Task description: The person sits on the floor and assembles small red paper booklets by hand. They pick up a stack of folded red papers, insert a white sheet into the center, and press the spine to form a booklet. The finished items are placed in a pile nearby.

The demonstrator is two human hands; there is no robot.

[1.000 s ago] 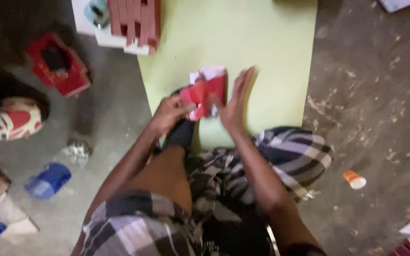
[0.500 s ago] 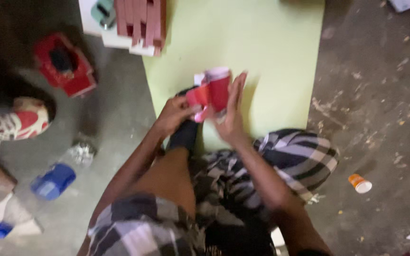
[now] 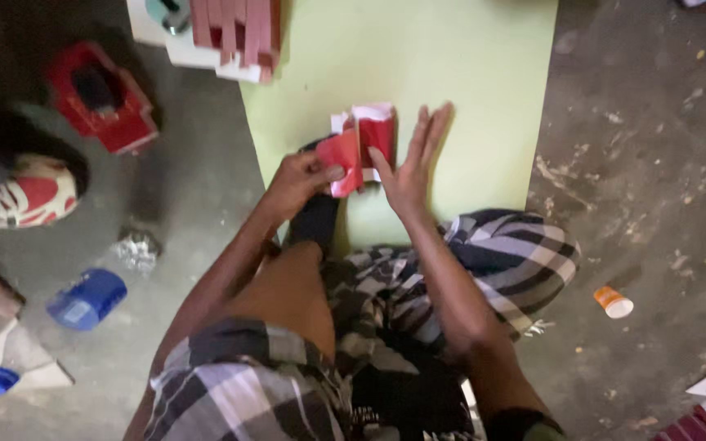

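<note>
Left hand (image 3: 296, 181) pinches a red-and-white card piece (image 3: 359, 147) near the green board's (image 3: 467, 90) front edge; right hand (image 3: 408, 163) lies flat, fingers spread, steadying it. A slack pinch could skew the fold.

Floor workshop, gritty concrete floor (image 3: 639, 163), paper stacks (image 3: 234, 33)

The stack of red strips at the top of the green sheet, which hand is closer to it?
Left. The left hand lies below the stack of red strips; the right hand lies farther off, down and to its right.
</note>
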